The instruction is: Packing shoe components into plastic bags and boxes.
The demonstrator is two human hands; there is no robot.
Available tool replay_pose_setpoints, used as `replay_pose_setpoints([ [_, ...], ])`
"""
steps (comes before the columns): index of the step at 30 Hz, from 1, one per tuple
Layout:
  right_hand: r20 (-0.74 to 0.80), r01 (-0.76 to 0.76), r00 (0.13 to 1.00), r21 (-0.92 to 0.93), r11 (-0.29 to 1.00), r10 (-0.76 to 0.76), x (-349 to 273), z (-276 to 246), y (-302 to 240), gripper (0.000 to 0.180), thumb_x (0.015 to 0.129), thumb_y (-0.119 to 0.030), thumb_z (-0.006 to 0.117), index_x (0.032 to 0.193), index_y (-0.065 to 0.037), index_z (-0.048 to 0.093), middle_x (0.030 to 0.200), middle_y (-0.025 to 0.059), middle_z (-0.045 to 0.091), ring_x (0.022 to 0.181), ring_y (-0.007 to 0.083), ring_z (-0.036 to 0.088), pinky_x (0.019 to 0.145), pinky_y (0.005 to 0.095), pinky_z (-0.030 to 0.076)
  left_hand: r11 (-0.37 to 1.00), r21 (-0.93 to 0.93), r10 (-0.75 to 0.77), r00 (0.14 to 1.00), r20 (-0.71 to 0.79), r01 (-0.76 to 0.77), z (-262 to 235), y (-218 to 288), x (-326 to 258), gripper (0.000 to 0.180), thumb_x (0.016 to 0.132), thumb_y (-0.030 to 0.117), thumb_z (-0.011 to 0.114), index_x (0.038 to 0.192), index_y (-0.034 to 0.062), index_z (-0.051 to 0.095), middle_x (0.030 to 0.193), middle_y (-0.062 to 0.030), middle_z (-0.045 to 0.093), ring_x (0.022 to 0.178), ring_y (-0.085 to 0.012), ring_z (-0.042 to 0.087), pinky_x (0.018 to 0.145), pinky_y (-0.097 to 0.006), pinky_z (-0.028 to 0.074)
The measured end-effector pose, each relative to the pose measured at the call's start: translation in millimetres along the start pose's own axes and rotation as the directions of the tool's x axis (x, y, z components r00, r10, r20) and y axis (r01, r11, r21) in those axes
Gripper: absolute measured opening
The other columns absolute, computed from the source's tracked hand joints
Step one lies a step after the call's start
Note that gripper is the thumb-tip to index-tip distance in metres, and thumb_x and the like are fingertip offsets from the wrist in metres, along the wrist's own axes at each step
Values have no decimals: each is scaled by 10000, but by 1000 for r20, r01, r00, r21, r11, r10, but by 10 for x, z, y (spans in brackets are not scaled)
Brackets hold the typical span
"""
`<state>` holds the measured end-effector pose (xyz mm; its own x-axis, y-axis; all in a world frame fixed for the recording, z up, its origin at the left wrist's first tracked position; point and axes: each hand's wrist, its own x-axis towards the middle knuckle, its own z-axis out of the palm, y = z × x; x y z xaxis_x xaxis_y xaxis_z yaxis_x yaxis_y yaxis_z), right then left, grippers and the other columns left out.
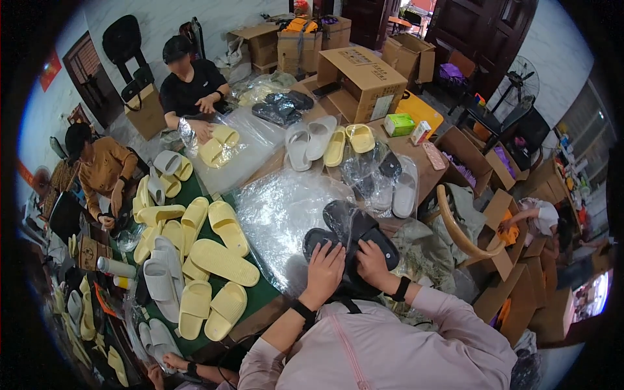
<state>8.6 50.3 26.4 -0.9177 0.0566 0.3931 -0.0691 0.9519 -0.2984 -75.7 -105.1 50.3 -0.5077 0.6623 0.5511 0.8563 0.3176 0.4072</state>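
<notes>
Directly in front of me a pair of black slippers [354, 224] rests at the near edge of the table, with shiny clear plastic over part of it. My left hand [325, 273] holds the left slipper, its fingers bent over the top. On the other slipper, my right hand [373, 261] grips the near side, thumb turned inward. The undersides of both hands are hidden. A stack of clear plastic bags [279, 211] lies flat just beyond and to the left of the slippers.
Yellow slippers [224, 260] and grey slippers [162, 276] pile up on the left. Across the table a person [192, 84] handles bagged yellow slippers; another person [104, 162] sits further left. An open carton [361, 75] stands at the back. A curved wooden chair rail [458, 231] is at right.
</notes>
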Motion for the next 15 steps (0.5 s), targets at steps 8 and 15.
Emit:
replay_pose_setpoints([
  [8,146,-286,955,220,933,258,83,275,91,158,615,-8,608,765,22,572,963,189,531,891,342,493,766,404,429,989,-144,-43,996,-76,31,-101,37,5,221,780,38,581,994,0,618,1021,-118,621,999,-310,550,928,-444,395],
  [15,111,-168,982,126,978,154,122,184,151,49,609,-12,577,641,25,569,835,169,540,826,336,491,710,406,423,966,-31,-257,966,23,257,50,-152,-295,217,811,110,568,1003,33,633,1060,-149,610,1010,-329,550,887,-405,424],
])
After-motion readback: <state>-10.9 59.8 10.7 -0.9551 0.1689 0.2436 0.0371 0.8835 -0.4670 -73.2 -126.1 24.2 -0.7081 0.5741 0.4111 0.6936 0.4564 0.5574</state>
